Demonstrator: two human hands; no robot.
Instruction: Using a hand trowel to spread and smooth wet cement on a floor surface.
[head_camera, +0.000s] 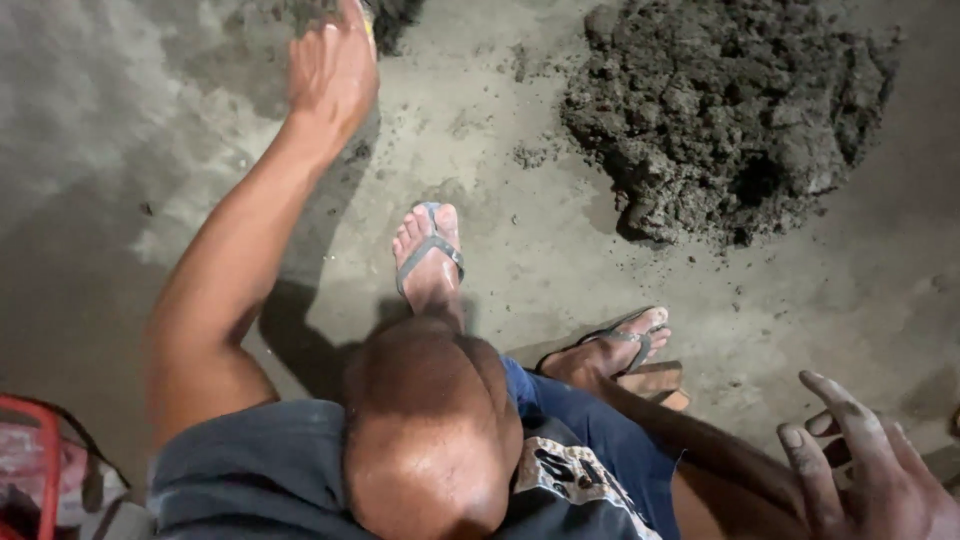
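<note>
The left hand (333, 62) reaches up, fingers cut off, so I cannot tell its grip. The right hand (880, 470) hangs spread and empty, grey with mortar. The mortar heap (725, 110) looks part-used.

1. My left hand (333, 68) and forearm are bare, with no sleeve, glove or watch.
2. My right hand (880, 475) is bare; grey mud smears the fingertips (812, 383) and nails.
3. I wear dark blue cloth shorts (570, 450) with a white printed pattern.
4. Each foot carries a grey-strapped rubber flip-flop sandal (430, 250), speckled with grey mud.
</note>
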